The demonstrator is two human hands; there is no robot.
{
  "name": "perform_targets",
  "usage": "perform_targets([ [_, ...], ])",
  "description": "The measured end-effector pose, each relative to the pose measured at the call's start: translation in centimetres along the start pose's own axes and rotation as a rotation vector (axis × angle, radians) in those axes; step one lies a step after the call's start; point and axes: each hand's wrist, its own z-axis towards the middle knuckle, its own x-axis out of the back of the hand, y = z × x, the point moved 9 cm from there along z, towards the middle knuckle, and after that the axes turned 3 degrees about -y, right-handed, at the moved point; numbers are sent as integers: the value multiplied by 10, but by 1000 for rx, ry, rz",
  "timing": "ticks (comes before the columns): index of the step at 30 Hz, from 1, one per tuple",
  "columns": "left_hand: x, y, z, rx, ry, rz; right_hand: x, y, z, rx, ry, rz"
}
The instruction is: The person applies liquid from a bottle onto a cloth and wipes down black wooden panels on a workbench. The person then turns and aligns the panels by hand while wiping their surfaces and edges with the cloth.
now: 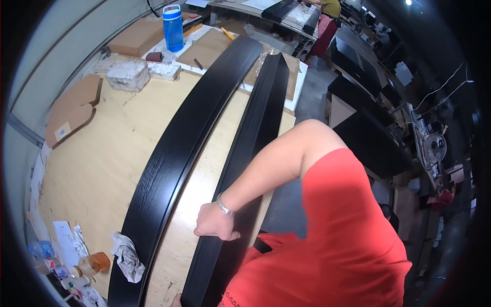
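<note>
A long black moulded board [255,134] with a ridged profile lies lengthwise in front of me, close to my body. My right hand [216,221], with a silvery bracelet at the wrist, is closed on its left edge, with the fingers curled and the thumb to the right. At the bottom edge of the head view only a small part of my left hand [176,301] shows, against the same board's left edge; its fingers are mostly hidden. A second, wider black board [176,138] with a wood-grain face lies to the left. A crumpled whitish cloth [128,257] rests on its near end.
The boards lie on a pale wooden table [102,174]. Bottles [92,264] stand at its near left. White blocks [128,75], a blue water bottle [173,28] and cardboard pieces [71,110] are toward the back. Dark panels [368,138] stand right; another person [327,25] is far off.
</note>
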Motion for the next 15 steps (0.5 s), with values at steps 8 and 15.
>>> perform_targets([
  [8, -3, -17, 19, 16, -120, -78, -14, 13, 31, -30, -169, 84],
  [15, -19, -1, 35, 91, -230, -385, -65, 43, 78, -18, -439, 340],
])
